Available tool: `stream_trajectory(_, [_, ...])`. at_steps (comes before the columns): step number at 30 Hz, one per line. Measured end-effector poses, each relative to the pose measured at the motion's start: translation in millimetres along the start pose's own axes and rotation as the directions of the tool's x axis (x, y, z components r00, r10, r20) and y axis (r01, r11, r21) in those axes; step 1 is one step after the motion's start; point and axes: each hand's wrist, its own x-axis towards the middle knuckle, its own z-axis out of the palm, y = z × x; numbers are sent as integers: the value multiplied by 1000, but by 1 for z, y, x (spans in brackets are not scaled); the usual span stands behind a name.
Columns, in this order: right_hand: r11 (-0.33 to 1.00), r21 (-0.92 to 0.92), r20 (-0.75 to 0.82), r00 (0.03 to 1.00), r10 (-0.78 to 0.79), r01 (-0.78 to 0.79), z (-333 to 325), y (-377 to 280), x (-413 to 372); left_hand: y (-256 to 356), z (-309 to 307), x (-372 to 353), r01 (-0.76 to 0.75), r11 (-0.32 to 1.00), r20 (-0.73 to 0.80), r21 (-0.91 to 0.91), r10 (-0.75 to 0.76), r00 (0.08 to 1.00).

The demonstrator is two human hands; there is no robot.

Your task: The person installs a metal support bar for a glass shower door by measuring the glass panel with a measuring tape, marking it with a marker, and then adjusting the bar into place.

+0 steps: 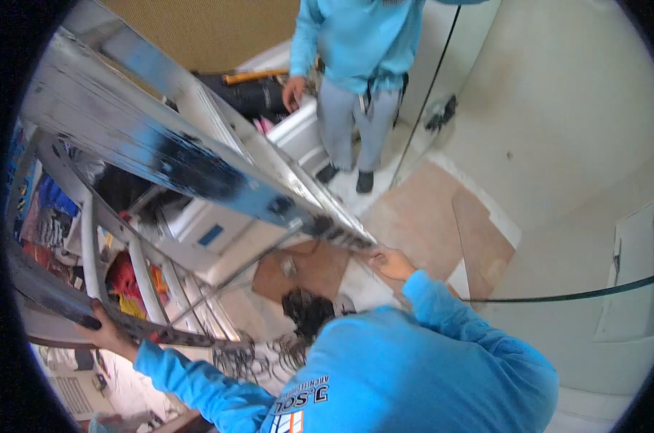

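A metal stepladder (135,130), smeared with blue and black paint, stands across the left side of the view in front of me. My left hand (112,333) is wrapped around its nearer side rail, with the thumb on the outside. My right hand (393,264) grips the edge of the farther rail with curled fingers; part of the grip is hidden. Rungs (145,281) show between the rails. Both my sleeves are bright blue.
Another person in a blue top (366,47) stands beyond the ladder, one hand (294,94) hanging down. A glass panel edge (572,298) curves on the right. Brown sheets (413,209), a dark bundle (306,312) and tangled cables (251,364) lie on the floor.
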Motion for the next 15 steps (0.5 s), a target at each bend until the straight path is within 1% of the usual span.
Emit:
stream_trajectory(1, [1000, -18, 71, 997, 3, -2, 12, 16, -17, 1, 0, 2, -39, 998, -36, 44, 40, 999])
stream_trajectory(2, [999, -34, 138, 990, 3, 2, 22, 33, -34, 4, 0, 2, -34, 997, -49, 68, 37, 998])
stream_trajectory(3, [999, -26, 157, 987, 29, -25, 27, 48, -53, 4, -2, 4, -10, 1000, -11, 9, 10, 1000])
stream_trajectory(4, [996, -45, 197, 976, 89, -82, 31, 63, -71, 7, -3, 4, 18, 999, 23, -51, -16, 1000])
stream_trajectory(5, [988, -61, 235, 960, 150, -139, 37, 78, -89, 9, -6, 5, 9, 999, 49, -39, -7, 999])
stream_trajectory(6, [986, -48, 246, 954, 169, -162, 42, 93, -104, 14, -6, 5, 8, 1000, 54, -19, -7, 999])
stream_trajectory(8, [965, -148, 209, 947, 243, -215, 45, 122, -127, 18, -7, 2, 1, 1000, 69, -1, -1, 998])
stream_trajectory(9, [951, -122, 185, 935, 303, -284, 45, 130, -134, 16, -9, 3, 7, 1000, 63, 25, -9, 998])
stream_trajectory(10, [947, -109, 186, 930, 317, -301, 45, 132, -135, 30, -6, 3, 13, 999, 54, 47, -16, 998])
stream_trajectory(11, [940, -112, 174, 925, 338, -322, 45, 134, -135, 44, -8, -2, 17, 999, 89, 29, -19, 996])
stream_trajectory(12, [933, -116, 159, 921, 356, -340, 42, 136, -131, 38, -9, -2, -4, 996, 94, 89, -4, 996])
stream_trajectory(14, [923, -113, 128, 916, 381, -368, 36, 138, -117, -16, -6, 8, -44, 999, -6, 28, 44, 999])
stream_trajectory(15, [930, -89, 131, 921, 366, -356, 34, 137, -106, -25, -14, 9, -60, 991, 11, 117, 59, 998])
